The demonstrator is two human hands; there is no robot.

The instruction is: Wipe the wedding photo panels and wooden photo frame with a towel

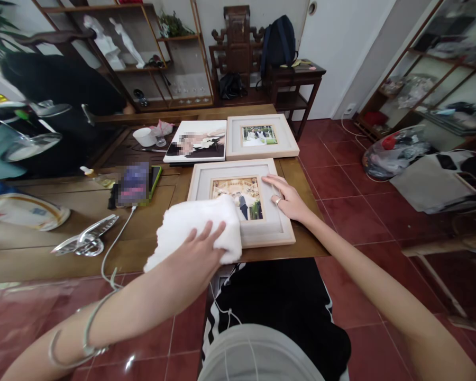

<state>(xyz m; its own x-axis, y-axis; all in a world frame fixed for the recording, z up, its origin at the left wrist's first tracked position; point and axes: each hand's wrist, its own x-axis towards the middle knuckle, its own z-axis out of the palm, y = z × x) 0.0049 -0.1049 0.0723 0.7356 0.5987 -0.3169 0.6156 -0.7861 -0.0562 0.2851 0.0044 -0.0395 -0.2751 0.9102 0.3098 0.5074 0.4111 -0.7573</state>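
Note:
A white towel is bunched over the lower left corner of a pale wooden picture frame, which lies face up at the table's near edge. My left hand is on the towel, its fingers curved over the cloth; the palm side is hidden. Against the frame's right side rests my right hand, fingers stretched out and a ring on one of them. The frame holds a photo of a couple, partly covered by the towel. Behind it lie a second framed photo and an unframed photo panel.
On the wooden table to the left are a phone with a cable, a small dropper bottle, a silver metallic object and a white cup. A dark chair with a backpack stands behind.

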